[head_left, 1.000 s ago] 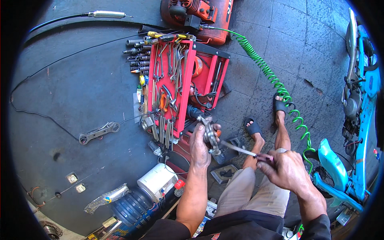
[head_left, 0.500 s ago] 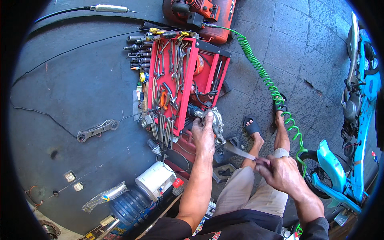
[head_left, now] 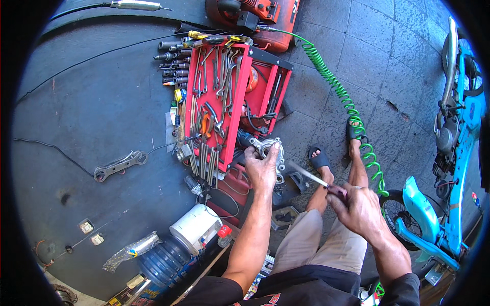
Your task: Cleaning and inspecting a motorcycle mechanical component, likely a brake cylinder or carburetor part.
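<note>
My left hand (head_left: 261, 172) is closed around a grey cast-metal engine part (head_left: 264, 147) with a round opening and bolt lugs, the thumb laid across its face. It is held up beside the lower end of the red tool cart (head_left: 236, 122). In my right hand (head_left: 361, 210), the fingers wrap the dark reddish handle of a bladed hand tool (head_left: 317, 178). Its shiny blade points up and left toward the engine part, with a gap between them. Motion blurs the tip, so I cannot tell whether it is a knife or a screwdriver.
Wrenches, pliers and sockets crowd the cart. A flat metal bracket (head_left: 121, 166) lies on the dark bench (head_left: 117, 107). A blue water jug (head_left: 166, 262) and white container (head_left: 196, 227) stand lower left. A coiled green air hose (head_left: 326, 71) runs down toward a blue motorcycle frame (head_left: 454, 204).
The engine part has turned, so its round opening now shows more. The tool's blade has swung up and away from the part's lower end. My view has shifted slightly.
</note>
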The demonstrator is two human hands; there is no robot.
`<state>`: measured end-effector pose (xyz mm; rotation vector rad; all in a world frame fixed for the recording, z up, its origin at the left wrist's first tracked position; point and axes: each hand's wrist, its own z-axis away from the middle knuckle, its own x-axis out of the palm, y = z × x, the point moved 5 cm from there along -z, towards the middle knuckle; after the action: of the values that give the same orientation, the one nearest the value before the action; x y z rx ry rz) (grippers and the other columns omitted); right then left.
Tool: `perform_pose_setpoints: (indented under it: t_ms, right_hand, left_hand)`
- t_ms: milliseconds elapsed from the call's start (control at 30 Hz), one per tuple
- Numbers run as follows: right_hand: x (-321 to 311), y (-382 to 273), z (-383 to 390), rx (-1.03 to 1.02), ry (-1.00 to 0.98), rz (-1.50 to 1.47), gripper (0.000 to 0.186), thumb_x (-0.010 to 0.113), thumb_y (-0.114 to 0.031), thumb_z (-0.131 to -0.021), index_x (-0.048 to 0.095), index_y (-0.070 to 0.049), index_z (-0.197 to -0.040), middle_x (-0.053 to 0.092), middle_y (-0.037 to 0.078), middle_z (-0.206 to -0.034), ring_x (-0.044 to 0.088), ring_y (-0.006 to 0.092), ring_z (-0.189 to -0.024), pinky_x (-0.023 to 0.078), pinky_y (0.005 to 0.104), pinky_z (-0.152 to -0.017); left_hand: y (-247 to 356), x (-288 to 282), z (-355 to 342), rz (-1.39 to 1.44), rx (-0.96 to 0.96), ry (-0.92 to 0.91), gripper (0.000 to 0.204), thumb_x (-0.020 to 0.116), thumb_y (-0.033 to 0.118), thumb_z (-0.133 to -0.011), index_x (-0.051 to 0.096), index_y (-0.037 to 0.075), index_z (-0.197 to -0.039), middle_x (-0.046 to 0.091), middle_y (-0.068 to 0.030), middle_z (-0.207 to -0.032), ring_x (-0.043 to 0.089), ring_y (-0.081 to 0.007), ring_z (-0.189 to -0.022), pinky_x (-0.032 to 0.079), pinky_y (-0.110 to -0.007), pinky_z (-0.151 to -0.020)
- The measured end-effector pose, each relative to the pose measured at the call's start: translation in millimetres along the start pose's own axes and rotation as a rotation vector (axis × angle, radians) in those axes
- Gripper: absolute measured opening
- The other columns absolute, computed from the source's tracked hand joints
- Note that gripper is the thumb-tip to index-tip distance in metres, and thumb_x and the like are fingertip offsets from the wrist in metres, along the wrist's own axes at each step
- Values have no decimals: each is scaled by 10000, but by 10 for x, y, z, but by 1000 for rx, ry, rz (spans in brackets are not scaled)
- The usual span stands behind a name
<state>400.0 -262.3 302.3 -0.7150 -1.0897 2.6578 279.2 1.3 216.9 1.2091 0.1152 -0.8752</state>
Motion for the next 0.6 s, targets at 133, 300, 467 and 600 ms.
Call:
perform_pose_setpoints:
  t_ms: [133, 300, 467, 600]
  right_hand:
    - [63, -2, 19, -54, -164, 18, 275, 732, -278, -914, 707, -7, -960, 652, 235, -649, 691, 427, -646, 535, 503, -612]
    - [109, 130, -167, 110, 63, -294, 267, 756, -209, -911, 699, 22, -1031, 698, 199, -768, 714, 304, -715, 545, 407, -691]
    - [691, 140, -528, 105, -37, -753, 345, 779, -229, -890, 721, -11, -1152, 718, 98, -950, 613, 209, -950, 485, 361, -911]
    - [982, 131, -591, 62, -67, -898, 341, 775, -241, -878, 741, -47, -1157, 706, 105, -931, 547, 226, -1002, 454, 375, -936]
  left_hand:
    - [-43, -48, -49, 91, -70, 33, 475, 869, 264, -867, 575, -50, -1070, 680, -77, -900, 619, -124, -750, 512, -281, -671]
    - [-44, 41, 46, 278, -207, 1, 493, 817, 328, -918, 566, -47, -1115, 671, -81, -951, 632, -130, -807, 527, -282, -707]
    - [144, 235, 248, 311, -101, 60, 505, 814, 317, -918, 541, -36, -1155, 660, -86, -982, 649, -142, -797, 544, -284, -669]
    - [351, 260, 368, 304, -37, 84, 578, 852, 266, -888, 499, -69, -1200, 637, -109, -1076, 609, -156, -955, 511, -304, -863]
